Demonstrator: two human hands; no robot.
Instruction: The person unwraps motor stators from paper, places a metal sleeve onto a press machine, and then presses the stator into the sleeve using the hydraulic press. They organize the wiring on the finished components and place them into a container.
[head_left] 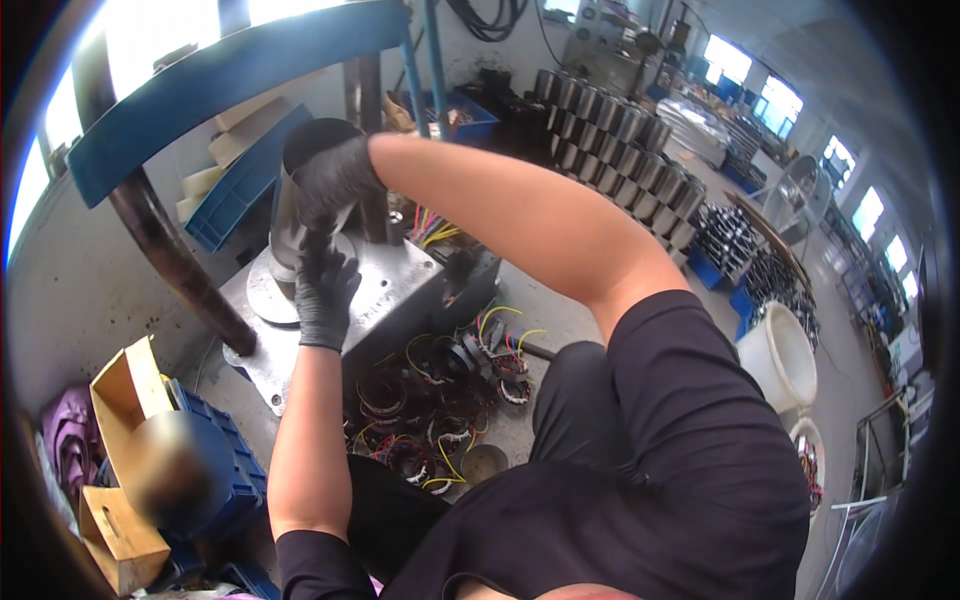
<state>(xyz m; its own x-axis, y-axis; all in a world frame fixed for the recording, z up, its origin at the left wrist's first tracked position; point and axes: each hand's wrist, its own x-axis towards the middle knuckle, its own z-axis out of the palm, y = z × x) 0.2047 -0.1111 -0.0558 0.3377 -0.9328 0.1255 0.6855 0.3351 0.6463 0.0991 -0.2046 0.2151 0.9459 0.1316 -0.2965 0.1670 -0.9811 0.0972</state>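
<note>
A metal cylinder stands upright on a round base plate of the press table. A dark round piece is at its top. My right hand, in a black glove, is bent around the cylinder's upper part from the right; its fingertips point down and are partly hidden. Lower down, my left hand, gloved too, lies by the cylinder's near right side. Its fingers point upward and are apart, and some seem to touch the cylinder.
A blue crossbeam on dark posts frames the press. Several wired stator coils lie below the table's right side. Stacked metal cylinders stand far right. Cardboard and a blue crate are at left, a white bucket at right.
</note>
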